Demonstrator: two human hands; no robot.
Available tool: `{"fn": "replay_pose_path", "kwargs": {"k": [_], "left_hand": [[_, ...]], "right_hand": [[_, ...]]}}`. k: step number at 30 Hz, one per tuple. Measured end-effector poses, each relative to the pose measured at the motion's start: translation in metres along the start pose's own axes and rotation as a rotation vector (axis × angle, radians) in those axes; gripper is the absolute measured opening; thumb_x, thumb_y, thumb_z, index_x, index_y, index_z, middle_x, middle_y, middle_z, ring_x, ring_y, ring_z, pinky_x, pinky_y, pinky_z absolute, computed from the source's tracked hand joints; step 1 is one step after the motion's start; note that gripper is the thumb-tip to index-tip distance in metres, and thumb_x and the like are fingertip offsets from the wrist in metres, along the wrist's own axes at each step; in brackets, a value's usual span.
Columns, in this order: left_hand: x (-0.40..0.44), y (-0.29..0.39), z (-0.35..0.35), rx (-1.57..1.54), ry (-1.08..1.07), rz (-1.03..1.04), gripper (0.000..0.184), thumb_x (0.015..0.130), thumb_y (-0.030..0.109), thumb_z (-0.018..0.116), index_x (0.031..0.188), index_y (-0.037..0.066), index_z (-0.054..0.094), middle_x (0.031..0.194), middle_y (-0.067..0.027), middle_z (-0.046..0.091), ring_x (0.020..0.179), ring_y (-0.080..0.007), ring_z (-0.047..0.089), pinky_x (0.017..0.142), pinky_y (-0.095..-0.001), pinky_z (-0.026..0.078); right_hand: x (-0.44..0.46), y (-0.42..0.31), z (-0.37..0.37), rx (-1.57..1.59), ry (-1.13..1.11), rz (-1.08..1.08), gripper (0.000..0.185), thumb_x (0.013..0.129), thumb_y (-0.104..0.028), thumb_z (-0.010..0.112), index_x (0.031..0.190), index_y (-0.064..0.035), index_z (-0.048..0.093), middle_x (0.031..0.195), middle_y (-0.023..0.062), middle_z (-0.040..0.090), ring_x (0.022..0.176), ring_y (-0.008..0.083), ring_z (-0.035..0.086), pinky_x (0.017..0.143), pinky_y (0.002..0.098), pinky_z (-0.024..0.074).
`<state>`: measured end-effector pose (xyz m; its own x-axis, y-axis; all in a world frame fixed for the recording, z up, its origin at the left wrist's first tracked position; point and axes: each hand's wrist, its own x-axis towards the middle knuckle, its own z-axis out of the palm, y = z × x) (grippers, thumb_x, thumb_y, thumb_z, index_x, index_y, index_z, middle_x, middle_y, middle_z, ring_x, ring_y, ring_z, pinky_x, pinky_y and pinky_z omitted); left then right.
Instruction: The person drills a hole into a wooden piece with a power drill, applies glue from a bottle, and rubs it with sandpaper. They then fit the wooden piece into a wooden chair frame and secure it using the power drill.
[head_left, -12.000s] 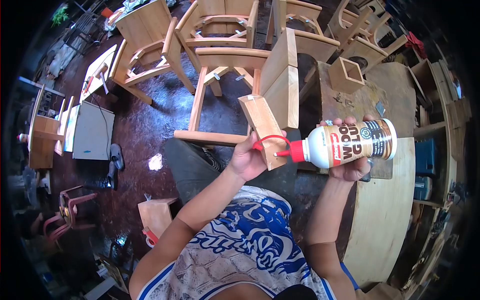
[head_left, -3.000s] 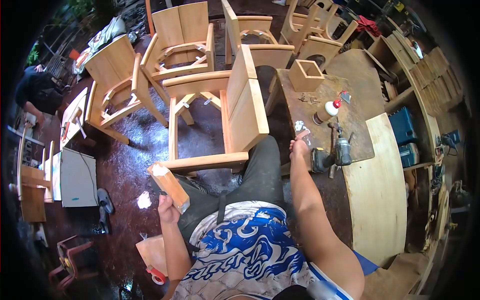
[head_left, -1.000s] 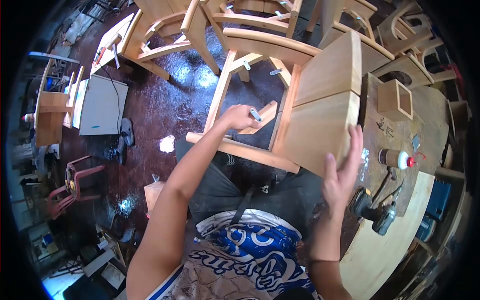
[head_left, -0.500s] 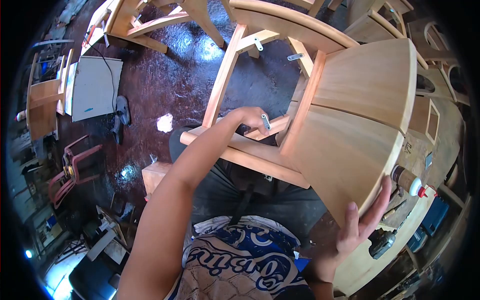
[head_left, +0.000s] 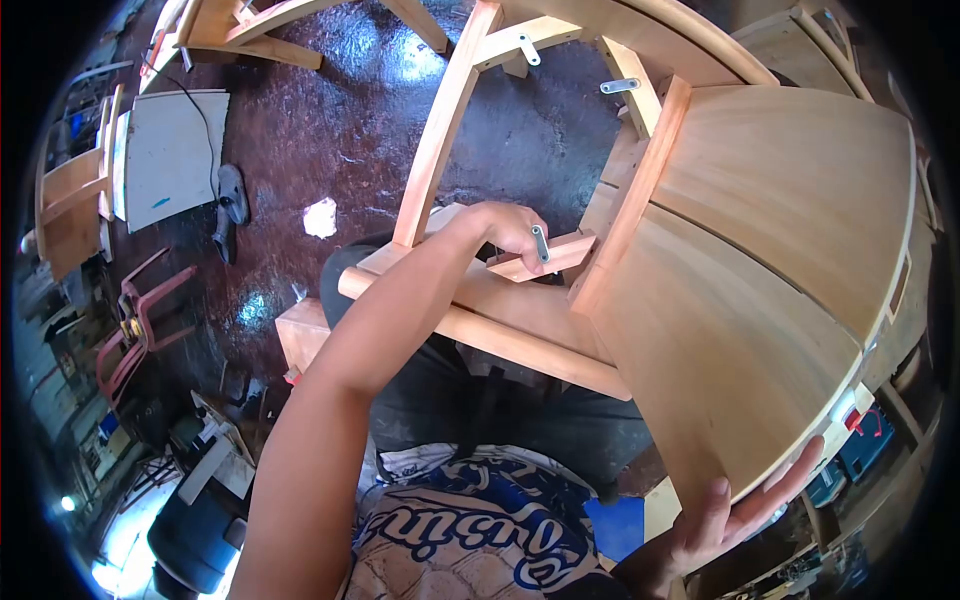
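Observation:
A wooden chair frame (head_left: 440, 150) lies across my lap, its wide two-board backrest (head_left: 740, 290) on the right. Inside the frame my left hand (head_left: 512, 234) is closed round a short wooden block (head_left: 560, 256), which has a metal bracket (head_left: 540, 243) on it. The block's right end is close to the rail by the backrest; whether they touch I cannot tell. My right hand (head_left: 735, 515) rests against the lower right edge of the backrest, thumb on its face and fingers along the edge. Two more brackets (head_left: 529, 49) sit on the frame's far corner braces.
Parts of other wooden chairs (head_left: 270, 40) stand beyond. At the left are a white panel (head_left: 172, 160), dark slippers (head_left: 230, 205) and a reddish stool frame (head_left: 145, 320). A wooden box (head_left: 300, 335) is beside my left elbow. The glue bottle's red cap (head_left: 852, 418) shows past the backrest.
The chair has tilted and come nearer, its backrest swinging right and down with my right hand at its edge. My left hand has moved the block closer to the rail by the backrest.

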<state>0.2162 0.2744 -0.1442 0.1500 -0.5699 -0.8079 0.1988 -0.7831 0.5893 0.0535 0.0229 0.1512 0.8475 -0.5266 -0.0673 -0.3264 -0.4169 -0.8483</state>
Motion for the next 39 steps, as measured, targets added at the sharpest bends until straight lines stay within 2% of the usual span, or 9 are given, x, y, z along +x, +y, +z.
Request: {"fn": "replay_pose_path", "kwargs": {"k": [2,3,12,21,30,39], "left_hand": [[-0.003,0.003,-0.001,-0.004,-0.01,-0.053,0.055,0.07,0.034,0.085,0.116,0.009,0.069,0.112,-0.0106,0.072,0.106,-0.0265,0.065,0.092,-0.0376,0.048],[-0.004,0.004,-0.001,-0.013,-0.017,-0.056,0.055,0.07,0.034,0.085,0.116,0.009,0.069,0.112,-0.0106,0.072,0.106,-0.0265,0.065,0.092,-0.0376,0.048],[0.0,0.003,0.003,-0.024,-0.01,-0.044,0.055,0.071,0.035,0.085,0.118,0.01,0.069,0.114,-0.0104,0.071,0.108,-0.0276,0.065,0.092,-0.0391,0.049],[0.005,-0.001,0.009,-0.022,0.017,-0.013,0.052,0.073,0.036,0.084,0.117,0.012,0.07,0.111,-0.0095,0.072,0.106,-0.0268,0.066,0.091,-0.0393,0.049],[0.01,-0.002,0.015,-0.009,0.043,0.009,0.051,0.075,0.039,0.083,0.116,0.012,0.07,0.111,-0.0097,0.072,0.107,-0.0282,0.065,0.091,-0.0411,0.048],[0.011,0.002,0.012,0.002,-0.023,0.014,0.047,0.077,0.04,0.082,0.114,0.013,0.071,0.111,-0.0087,0.072,0.11,-0.0273,0.065,0.092,-0.0407,0.047]], "right_hand": [[0.003,0.009,-0.009,-0.163,-0.038,-0.09,0.091,0.086,-0.028,0.059,0.159,0.0026,0.014,0.157,0.0242,0.032,0.145,0.0335,0.033,0.118,0.0471,0.0229],[0.002,0.007,-0.003,-0.066,-0.02,-0.056,0.091,0.087,-0.028,0.059,0.158,0.0038,0.013,0.158,0.0247,0.032,0.146,0.0341,0.032,0.118,0.048,0.0237],[0.002,0.009,-0.007,-0.037,-0.086,-0.046,0.09,0.088,-0.024,0.058,0.158,0.0039,0.008,0.159,0.0268,0.027,0.146,0.0354,0.031,0.117,0.0496,0.0261],[0.001,0.002,0.002,-0.074,-0.053,-0.023,0.092,0.088,-0.027,0.06,0.158,0.0021,0.01,0.158,0.0252,0.031,0.144,0.0349,0.035,0.115,0.0487,0.03],[0.002,0.001,0.009,-0.07,-0.043,-0.086,0.089,0.087,-0.026,0.059,0.158,0.0021,0.012,0.16,0.025,0.029,0.146,0.0345,0.033,0.116,0.0476,0.0259],[0.0,0.001,0.011,-0.052,-0.018,-0.061,0.089,0.087,-0.027,0.058,0.158,0.0028,0.013,0.159,0.025,0.03,0.146,0.0334,0.033,0.117,0.0466,0.0233]]}}
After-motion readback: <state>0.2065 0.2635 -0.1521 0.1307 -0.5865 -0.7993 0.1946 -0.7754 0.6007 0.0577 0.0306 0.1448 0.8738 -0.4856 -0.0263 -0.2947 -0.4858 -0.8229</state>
